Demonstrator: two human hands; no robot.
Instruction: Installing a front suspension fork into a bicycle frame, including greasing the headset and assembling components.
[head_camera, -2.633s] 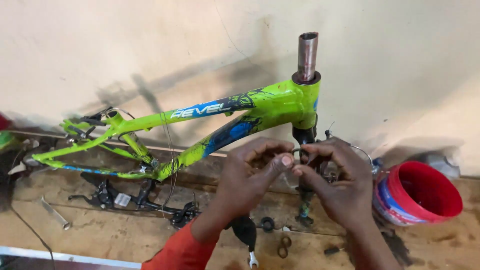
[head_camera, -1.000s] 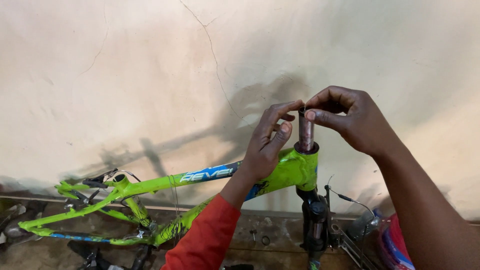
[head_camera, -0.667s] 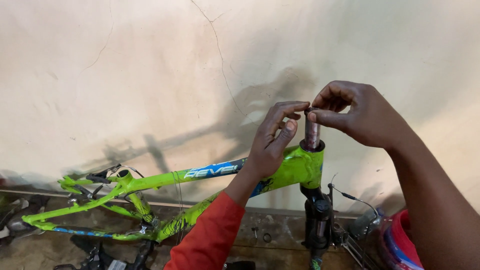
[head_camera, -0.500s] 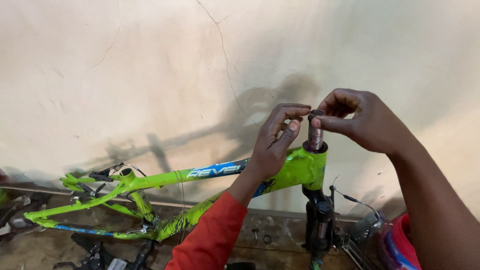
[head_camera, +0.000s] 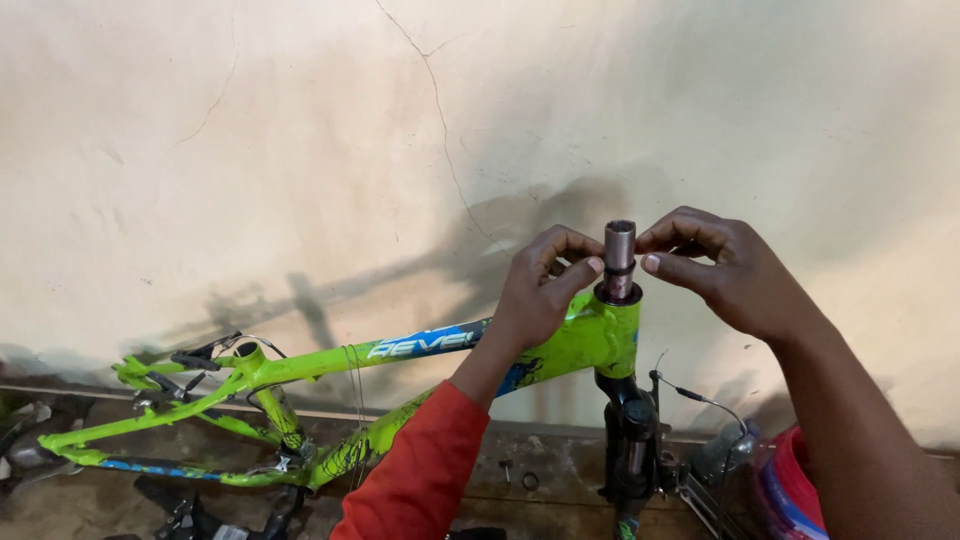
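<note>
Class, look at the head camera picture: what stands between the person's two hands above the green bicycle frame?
In the head view, the grey metal steerer tube stands upright between the left hand and right hand, rising from the green frame; fingertips of both hands touch it.

Cut off at the bottom edge: fork legs (head_camera: 628, 470) below the head tube, and the lower parts lying under the green bike frame (head_camera: 300, 385). Only a sliver of the red bucket (head_camera: 790, 490) visible at bottom right, mostly behind the right forearm. Hidden by the left hand (head_camera: 540, 290): the junction of top tube and head tube. Masked by fingertips of the right hand (head_camera: 715, 265): whatever small part sits around the steerer tube (head_camera: 620, 255). Too dark and blurred to identify: clutter at far left (head_camera: 25, 430).
</note>
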